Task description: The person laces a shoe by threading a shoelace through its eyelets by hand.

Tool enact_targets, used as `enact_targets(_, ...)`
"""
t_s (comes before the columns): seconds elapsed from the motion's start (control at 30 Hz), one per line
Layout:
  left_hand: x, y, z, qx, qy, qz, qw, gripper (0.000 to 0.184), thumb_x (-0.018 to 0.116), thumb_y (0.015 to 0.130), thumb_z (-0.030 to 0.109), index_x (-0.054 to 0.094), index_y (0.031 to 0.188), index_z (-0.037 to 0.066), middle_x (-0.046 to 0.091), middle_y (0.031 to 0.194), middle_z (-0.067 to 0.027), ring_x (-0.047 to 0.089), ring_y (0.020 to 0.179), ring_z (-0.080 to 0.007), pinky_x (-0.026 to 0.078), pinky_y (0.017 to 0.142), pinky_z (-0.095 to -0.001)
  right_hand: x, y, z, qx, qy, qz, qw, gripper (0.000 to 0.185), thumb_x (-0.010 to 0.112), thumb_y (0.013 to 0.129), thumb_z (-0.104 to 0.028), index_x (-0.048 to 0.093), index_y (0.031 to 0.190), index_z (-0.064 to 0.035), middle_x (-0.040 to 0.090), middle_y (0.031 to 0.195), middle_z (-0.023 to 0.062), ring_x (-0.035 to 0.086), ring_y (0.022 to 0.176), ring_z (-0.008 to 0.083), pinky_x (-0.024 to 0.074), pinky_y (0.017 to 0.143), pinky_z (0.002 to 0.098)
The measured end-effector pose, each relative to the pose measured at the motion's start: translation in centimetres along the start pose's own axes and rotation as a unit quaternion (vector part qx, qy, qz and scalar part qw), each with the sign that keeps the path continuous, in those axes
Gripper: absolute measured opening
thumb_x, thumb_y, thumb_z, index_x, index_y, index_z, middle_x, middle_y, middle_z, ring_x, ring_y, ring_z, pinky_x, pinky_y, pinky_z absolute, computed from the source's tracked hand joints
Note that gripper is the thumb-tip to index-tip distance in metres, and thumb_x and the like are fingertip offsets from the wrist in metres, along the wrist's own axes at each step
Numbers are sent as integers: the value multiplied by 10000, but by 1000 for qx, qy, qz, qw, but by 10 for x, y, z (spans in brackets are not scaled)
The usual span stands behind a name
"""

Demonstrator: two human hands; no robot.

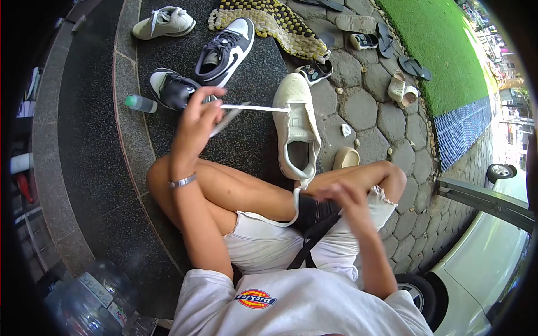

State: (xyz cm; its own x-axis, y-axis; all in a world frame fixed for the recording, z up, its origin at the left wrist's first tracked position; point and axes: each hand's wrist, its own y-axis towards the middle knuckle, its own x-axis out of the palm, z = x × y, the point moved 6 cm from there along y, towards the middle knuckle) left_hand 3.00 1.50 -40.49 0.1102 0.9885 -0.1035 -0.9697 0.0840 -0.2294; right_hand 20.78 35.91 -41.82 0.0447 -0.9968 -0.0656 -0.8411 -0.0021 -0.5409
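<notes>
A cream-white sneaker rests in front of my crossed legs, toe pointing away, with its tongue and opening facing up. A white shoelace is stretched sideways from its upper eyelets to my left hand. That hand is closed on the lace, and a loose loop hangs below the fingers. At the heel end, another length of white lace trails down over my lap. My right hand hovers over my right thigh, blurred, its fingers loosely stretched out and nothing visible in them.
Dark-and-white sneakers, another white sneaker and a green-capped bottle are on the dark stone step. A woven mat, sandals and a beige clog lie beyond. Large plastic bottles stand at lower left.
</notes>
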Motion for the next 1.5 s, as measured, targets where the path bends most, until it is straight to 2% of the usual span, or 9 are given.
enact_targets(0.1, -23, -9, -17, -14, 240, 59, 969, 230, 550, 1053, 186, 627, 1245, 86, 627, 728, -27, 570, 641, -115, 472, 643, -308, -75, -34, -39, -14, 249, 2, 968, 345, 503, 1084, -339, 599, 895, -67, 519, 611, 26, 649, 575, 223, 628, 750, 428)
enact_targets(0.3, 5, -11, 13, -11, 272, 42, 961, 216, 556, 1042, 187, 633, 1224, 102, 671, 752, -72, 649, 659, -209, 490, 646, -358, 4, -33, -7, 151, -191, -39, 969, 487, 479, 1073, -496, 690, 1045, -58, 608, 694, 33, 601, 590, 144, 496, 502, 300)
enact_targets(0.4, 2, -8, -7, -28, 349, 33, 936, 230, 567, 1034, 219, 621, 1230, 111, 693, 760, -98, 687, 693, -301, 520, 685, -415, 80, -8, -8, -89, -483, 62, 869, 316, 592, 1019, -368, 639, 947, -65, 685, 721, 179, 683, 679, 394, 516, 604, 473)
enact_targets(0.67, 30, -7, -7, 182, 474, 146, 849, 233, 684, 942, 187, 666, 1148, 79, 686, 1092, -129, 640, 1094, -340, 501, 957, -507, -3, -46, -5, 86, -443, -401, 797, 206, 625, 947, -283, 695, 940, -89, 715, 830, 159, 712, 769, 372, 558, 696, 470)
enact_targets(0.8, 135, 34, -3, 236, 459, 35, 856, 203, 649, 948, 208, 690, 1080, 60, 696, 1100, -104, 639, 1113, -301, 507, 914, -453, -132, -25, -43, 202, -731, 6, 652, 311, 700, 905, -374, 721, 1049, -99, 749, 922, 145, 737, 859, 311, 562, 775, 437)
enact_targets(0.93, 187, 50, -28, 256, 509, 1, 822, 188, 630, 928, 197, 695, 1050, 70, 701, 1049, -101, 651, 1064, -265, 501, 889, -415, -84, 37, -103, -7, -511, 89, 855, 637, 726, 880, -549, 637, 1288, -68, 735, 1134, 201, 708, 1077, 359, 542, 912, 468)
enact_targets(1.27, 162, 61, -42, 368, 427, -94, 821, 107, 598, 892, 116, 642, 833, 39, 695, 879, -134, 679, 885, -337, 525, 823, -495, 44, 194, -64, 21, -406, -88, 909, 870, 737, 842, -499, 427, 1422, 72, 675, 1190, 336, 682, 1078, 485, 538, 946, 498)
enact_targets(1.43, 158, 66, -38, 287, 238, -111, 921, 150, 577, 928, 145, 621, 823, 47, 679, 815, -135, 702, 797, -337, 543, 788, -454, 46, 215, -26, -49, -404, 41, 912, 851, 655, 849, -432, 286, 1399, 103, 668, 1071, 407, 672, 1019, 545, 523, 912, 560)
enact_targets(1.5, 145, 80, -66, 73, -183, -57, 979, 202, 560, 933, 231, 616, 831, 66, 676, 750, -113, 695, 755, -293, 551, 798, -445, 39, 201, -26, -32, -348, 70, 934, 771, 633, 866, -358, 303, 1418, 68, 666, 1118, 389, 661, 1073, 525, 492, 968, 538)
